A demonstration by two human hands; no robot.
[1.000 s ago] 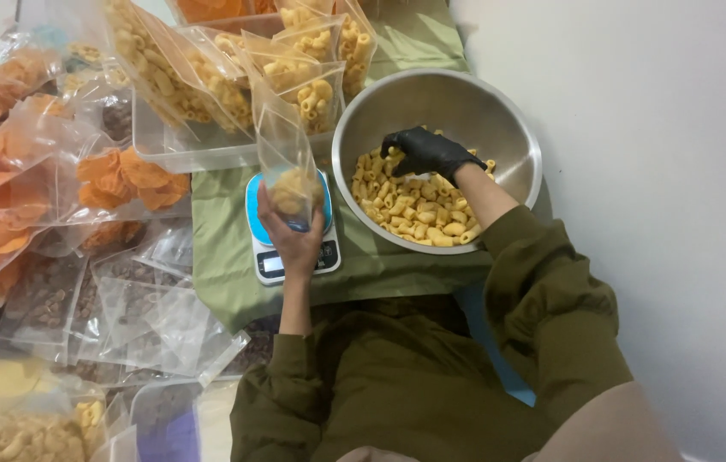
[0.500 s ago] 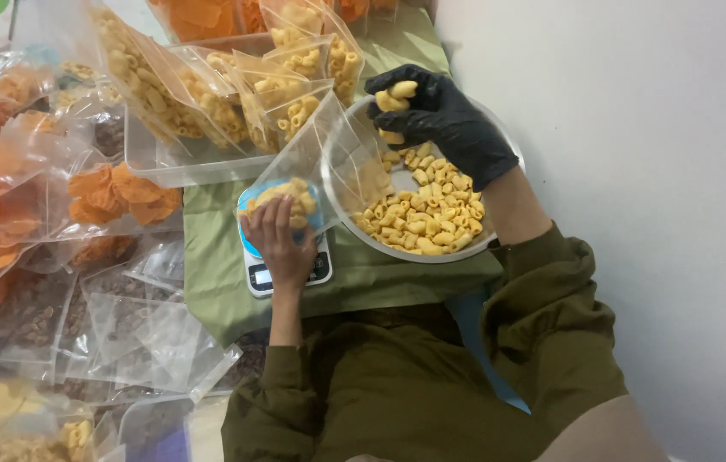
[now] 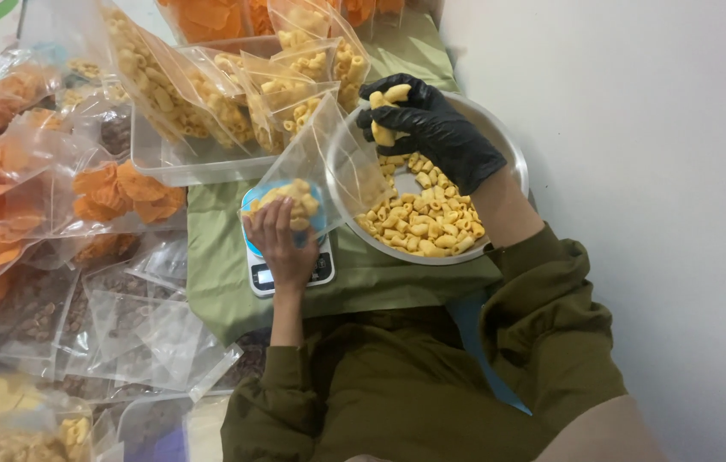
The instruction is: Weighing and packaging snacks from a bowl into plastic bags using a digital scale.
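My bare left hand holds the bottom of a clear plastic bag that rests on a small blue-topped kitchen scale; a few yellow tube-shaped snacks lie in the bag's bottom. The bag's mouth tilts right, toward a steel bowl half full of the same yellow snacks. My right hand, in a black glove, is shut on a handful of snacks just above the bowl's left rim, at the bag's opening.
A clear tray behind the scale holds several filled bags of yellow snacks. Bags of orange chips and brown snacks pile up at the left. A green cloth lies under scale and bowl. A white wall is on the right.
My right hand lifted a handful of snacks out of the bowl up to the bag's mouth. The bag tipped from upright toward the bowl.
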